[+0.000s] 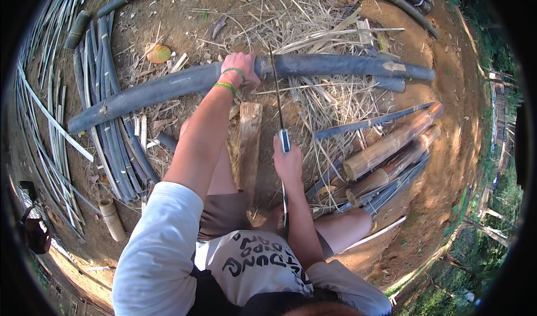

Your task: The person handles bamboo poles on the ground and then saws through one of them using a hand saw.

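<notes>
The left hand [241, 65] is clamped over a long, dark grey-green bamboo pole [168, 88] that lies crosswise on the ground in front of the seated person, and the right hand [288, 162] is closed around the pale handle of a long-bladed knife [277, 92] whose thin blade runs up to meet the pole just beside the left hand's fingers. To cut well here, the blade seems best kept square to the culm and well off the holding fingers, with the pole pinned firmly so it cannot roll. A rough wooden block [248, 142] lies lengthwise between the knees, below the pole. The ground is bare reddish earth [447, 92] strewn with dry straw and shavings [319, 31]. Split bamboo strips [109, 142] fan out on the left, thicker tan bamboo sections [391, 145] are stacked on the right, and greenery borders the far right edge.
</notes>
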`<action>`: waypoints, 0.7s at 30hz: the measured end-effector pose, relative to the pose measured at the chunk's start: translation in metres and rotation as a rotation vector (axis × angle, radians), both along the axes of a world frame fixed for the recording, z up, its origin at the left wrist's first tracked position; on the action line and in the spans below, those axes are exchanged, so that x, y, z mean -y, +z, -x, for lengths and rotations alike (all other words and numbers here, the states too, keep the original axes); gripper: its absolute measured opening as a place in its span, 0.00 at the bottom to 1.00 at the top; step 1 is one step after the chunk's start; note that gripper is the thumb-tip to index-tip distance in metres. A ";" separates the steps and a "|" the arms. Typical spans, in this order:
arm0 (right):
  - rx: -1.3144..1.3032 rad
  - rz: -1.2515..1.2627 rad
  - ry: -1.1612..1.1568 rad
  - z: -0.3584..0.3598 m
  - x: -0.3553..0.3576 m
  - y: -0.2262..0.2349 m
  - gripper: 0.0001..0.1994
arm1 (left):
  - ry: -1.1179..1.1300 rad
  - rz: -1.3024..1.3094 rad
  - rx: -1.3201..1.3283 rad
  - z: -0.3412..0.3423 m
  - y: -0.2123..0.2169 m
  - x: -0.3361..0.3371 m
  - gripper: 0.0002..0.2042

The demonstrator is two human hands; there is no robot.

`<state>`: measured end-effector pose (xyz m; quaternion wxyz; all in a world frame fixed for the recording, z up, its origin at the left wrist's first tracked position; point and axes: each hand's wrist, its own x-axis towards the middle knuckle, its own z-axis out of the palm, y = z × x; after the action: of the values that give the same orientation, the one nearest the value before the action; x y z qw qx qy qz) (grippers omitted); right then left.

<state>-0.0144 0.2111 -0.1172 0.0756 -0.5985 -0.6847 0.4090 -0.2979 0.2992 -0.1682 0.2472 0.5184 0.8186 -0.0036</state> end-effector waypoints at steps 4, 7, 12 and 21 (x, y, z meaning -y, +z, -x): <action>0.138 -0.104 -0.033 0.078 -0.073 -0.018 0.31 | -0.017 0.043 0.005 -0.011 0.019 -0.007 0.40; 0.053 -0.108 -0.014 0.096 -0.106 -0.034 0.31 | -0.027 0.039 -0.001 -0.015 0.026 -0.011 0.40; 0.054 -0.110 0.000 0.092 -0.099 -0.041 0.27 | -0.019 -0.028 -0.043 -0.015 0.013 0.001 0.39; 0.164 -0.098 -0.023 0.065 -0.067 -0.039 0.33 | 0.071 -0.239 -0.171 -0.051 -0.011 0.029 0.39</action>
<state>-0.0798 0.2786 -0.1566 0.0533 -0.6334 -0.7008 0.3238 -0.2468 0.2701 -0.1795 0.1130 0.5124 0.8493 0.0585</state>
